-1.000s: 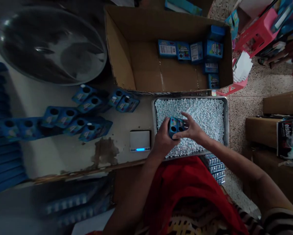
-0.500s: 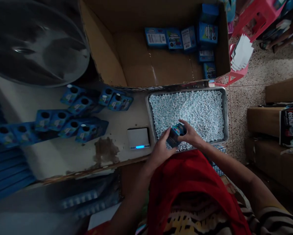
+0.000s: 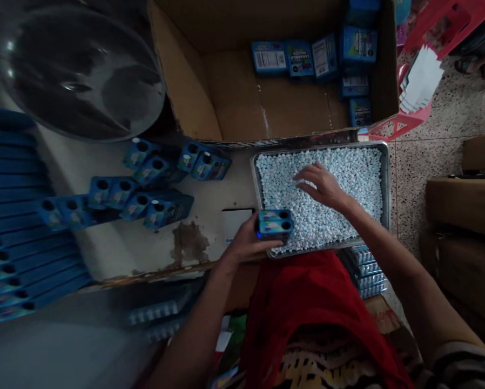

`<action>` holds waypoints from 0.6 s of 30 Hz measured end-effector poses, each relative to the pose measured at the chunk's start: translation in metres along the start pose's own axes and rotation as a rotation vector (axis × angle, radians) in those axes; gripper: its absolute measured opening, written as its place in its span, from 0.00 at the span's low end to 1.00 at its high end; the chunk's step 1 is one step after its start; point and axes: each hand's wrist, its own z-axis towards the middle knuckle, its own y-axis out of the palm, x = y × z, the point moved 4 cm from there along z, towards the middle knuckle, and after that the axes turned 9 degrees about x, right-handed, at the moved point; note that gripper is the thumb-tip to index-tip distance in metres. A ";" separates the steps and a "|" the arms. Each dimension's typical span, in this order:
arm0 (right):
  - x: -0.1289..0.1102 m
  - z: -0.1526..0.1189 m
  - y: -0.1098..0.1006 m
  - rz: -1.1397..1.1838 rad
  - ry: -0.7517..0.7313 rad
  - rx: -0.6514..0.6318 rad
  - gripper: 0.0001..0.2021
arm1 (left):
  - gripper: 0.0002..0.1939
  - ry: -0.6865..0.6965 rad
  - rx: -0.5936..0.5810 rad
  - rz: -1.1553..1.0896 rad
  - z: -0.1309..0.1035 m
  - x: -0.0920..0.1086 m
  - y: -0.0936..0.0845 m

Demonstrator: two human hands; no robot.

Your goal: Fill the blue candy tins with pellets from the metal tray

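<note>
My left hand [image 3: 246, 240] is wrapped round a pair of blue candy boxes [image 3: 274, 222] with round holes in their tops, over the near left corner of a metal tray [image 3: 384, 189]. Small pale blue and white candies [image 3: 331, 227] fill the tray. Above them is my right hand [image 3: 321, 186], its fingers apart and nothing visible in them. Beside my left hand, a small digital scale [image 3: 232, 222] lies on the table, partly hidden by that hand.
Several blue boxes with holed tops [image 3: 137, 205] stand on the table to the left, near stacked blue cartons [image 3: 56, 265]. A large metal bowl [image 3: 84, 75] sits at the back left. Behind the tray is a cardboard box [image 3: 234, 116] holding several closed blue boxes [image 3: 301, 58].
My right hand has let go of the blue boxes and moved up over the candies. My left hand has carried the boxes left, towards the scale. The view has shifted slightly.
</note>
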 end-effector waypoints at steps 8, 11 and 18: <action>0.050 0.027 0.061 -0.495 -0.095 -0.176 0.19 | 0.53 -0.068 0.169 -0.159 0.023 -0.037 0.004; 0.053 -0.016 0.051 -0.405 -0.013 -0.186 0.22 | 0.56 -0.053 0.165 -0.196 0.022 -0.040 0.026; 0.103 -0.114 -0.004 -0.190 0.374 0.555 0.26 | 0.66 0.020 0.111 -0.194 0.031 -0.045 0.028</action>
